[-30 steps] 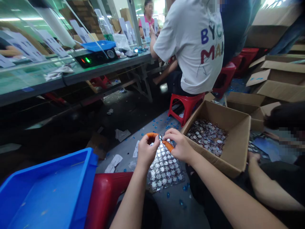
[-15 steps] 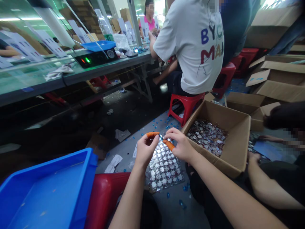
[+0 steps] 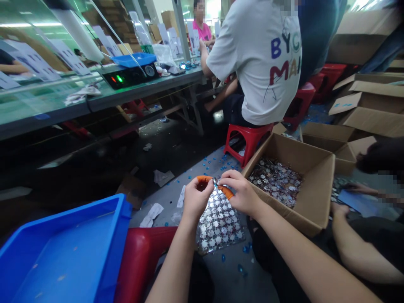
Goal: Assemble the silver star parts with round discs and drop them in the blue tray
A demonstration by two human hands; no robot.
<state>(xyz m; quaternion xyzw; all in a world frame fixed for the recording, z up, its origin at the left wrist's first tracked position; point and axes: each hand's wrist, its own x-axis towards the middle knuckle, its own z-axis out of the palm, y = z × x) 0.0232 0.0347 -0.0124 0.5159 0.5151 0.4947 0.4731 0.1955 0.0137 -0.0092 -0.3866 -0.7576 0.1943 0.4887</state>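
My left hand point(image 3: 195, 198) and my right hand point(image 3: 241, 193) meet over the floor, each with an orange finger cot on the thumb. Both pinch the top edge of a shiny sheet point(image 3: 219, 221) covered with small white flower-shaped pieces, which hangs down between them. A tiny blue-silver piece point(image 3: 216, 182) sits between the two thumbs. To the right stands an open cardboard box point(image 3: 318, 185) holding a heap of the same shiny pieces.
A blue plastic bin point(image 3: 63, 256) sits at lower left beside a red stool point(image 3: 139, 256). A person in a white T-shirt point(image 3: 261, 63) sits on a red stool point(image 3: 248, 136) ahead. Another person's arm point(image 3: 356, 248) lies at right. A long workbench point(image 3: 94, 99) runs along the left. Blue beads litter the floor.
The view has shifted slightly to the right. Both hands stay pinched on the sheet's top edge, working at the small piece between the thumbs.
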